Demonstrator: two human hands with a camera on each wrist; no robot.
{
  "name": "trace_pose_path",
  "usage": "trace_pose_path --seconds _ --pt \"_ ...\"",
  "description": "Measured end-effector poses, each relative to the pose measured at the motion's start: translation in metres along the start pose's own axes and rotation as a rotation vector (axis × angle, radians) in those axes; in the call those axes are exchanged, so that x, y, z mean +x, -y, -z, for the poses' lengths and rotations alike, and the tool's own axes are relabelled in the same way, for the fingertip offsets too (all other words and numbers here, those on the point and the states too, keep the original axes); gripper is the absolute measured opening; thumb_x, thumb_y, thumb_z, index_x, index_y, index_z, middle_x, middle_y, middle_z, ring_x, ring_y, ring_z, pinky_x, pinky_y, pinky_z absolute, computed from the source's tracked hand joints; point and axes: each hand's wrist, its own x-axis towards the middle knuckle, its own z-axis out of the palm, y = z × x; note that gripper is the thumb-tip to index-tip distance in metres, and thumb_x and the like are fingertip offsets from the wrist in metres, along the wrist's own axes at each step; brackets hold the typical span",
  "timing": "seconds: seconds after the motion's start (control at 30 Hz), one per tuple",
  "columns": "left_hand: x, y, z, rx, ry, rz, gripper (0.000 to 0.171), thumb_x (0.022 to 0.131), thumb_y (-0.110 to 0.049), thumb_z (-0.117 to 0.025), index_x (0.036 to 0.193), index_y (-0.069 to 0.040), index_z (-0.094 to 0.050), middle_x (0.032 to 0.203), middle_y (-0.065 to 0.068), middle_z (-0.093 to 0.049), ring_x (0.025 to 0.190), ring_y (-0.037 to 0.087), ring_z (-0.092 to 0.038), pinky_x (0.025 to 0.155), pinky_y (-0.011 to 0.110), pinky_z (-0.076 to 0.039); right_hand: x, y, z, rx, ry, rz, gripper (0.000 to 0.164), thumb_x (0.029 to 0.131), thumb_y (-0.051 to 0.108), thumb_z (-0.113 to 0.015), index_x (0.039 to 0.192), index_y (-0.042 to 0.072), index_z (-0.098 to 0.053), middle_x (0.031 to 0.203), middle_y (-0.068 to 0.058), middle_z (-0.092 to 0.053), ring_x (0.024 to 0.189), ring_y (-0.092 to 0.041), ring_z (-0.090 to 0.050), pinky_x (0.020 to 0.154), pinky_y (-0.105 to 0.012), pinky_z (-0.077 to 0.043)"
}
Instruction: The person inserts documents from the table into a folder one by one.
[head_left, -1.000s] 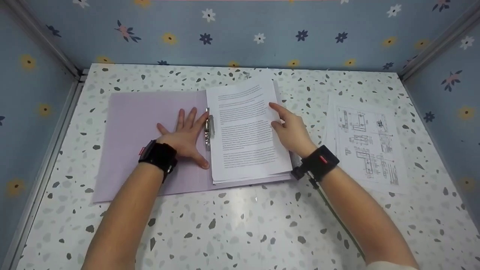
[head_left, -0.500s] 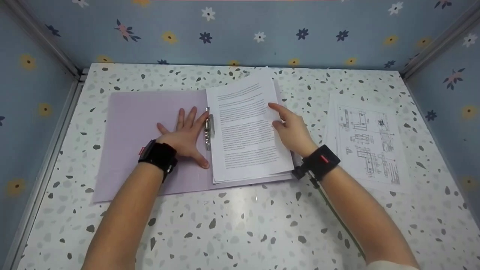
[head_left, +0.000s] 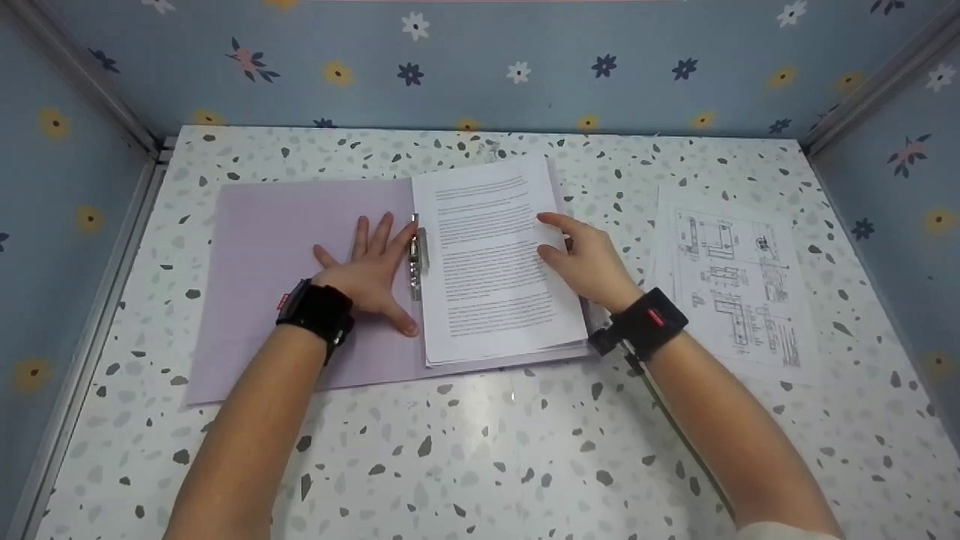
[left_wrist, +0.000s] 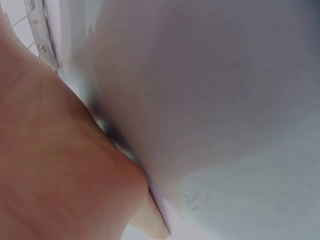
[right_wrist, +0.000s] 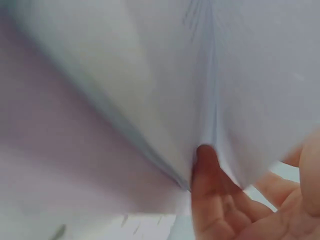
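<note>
An open lilac folder (head_left: 285,210) lies on the table. A metal clip (head_left: 416,255) runs along its spine. Printed sheets of paper (head_left: 487,262) lie on its right half. My left hand (head_left: 364,281) rests spread on the left cover, one fingertip at the clip and the thumb near the spine. My right hand (head_left: 589,262) holds the right edge of the sheets, index finger and thumb above. In the right wrist view, a fingertip (right_wrist: 205,165) reaches between raised sheets. How many sheets it holds I cannot tell.
Loose sheets with technical drawings (head_left: 739,292) lie on the speckled table (head_left: 480,450), right of the folder. Flower-patterned panels (head_left: 465,67) stand behind and at both sides. A black wrist strap with a camera (head_left: 645,322) sits close to the folder's right edge.
My right hand has shifted slightly down and right, its thumb and index a little further apart. The top of the sheets has sunk lower. My left hand has stayed still.
</note>
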Motion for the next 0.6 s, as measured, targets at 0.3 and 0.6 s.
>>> trace_pose_path --seconds 0.3,0.6 --pt "0.0 0.002 0.001 -0.013 0.004 0.003 0.158 0.042 -0.072 -0.088 0.155 -0.043 0.018 0.161 0.003 0.031 0.142 0.036 0.035 0.08 0.087 0.021 -0.009 -0.008 0.012 -0.006 0.011 -0.027 0.047 0.096 0.022 -0.064 0.142 0.018 -0.055 0.141 -0.004 -0.054 0.119 -0.02 -0.056 0.095 -0.038 -0.05" --pt "0.001 0.0 0.0 -0.004 0.007 0.002 0.158 0.042 -0.073 -0.087 0.155 -0.042 0.019 0.161 0.003 0.032 0.142 0.036 0.034 0.08 0.087 0.02 -0.016 -0.031 0.033 -0.081 -0.039 0.033 0.042 0.096 0.021 -0.064 0.138 0.016 -0.059 0.14 -0.004 -0.056 0.121 -0.024 -0.055 0.1 -0.043 -0.047"
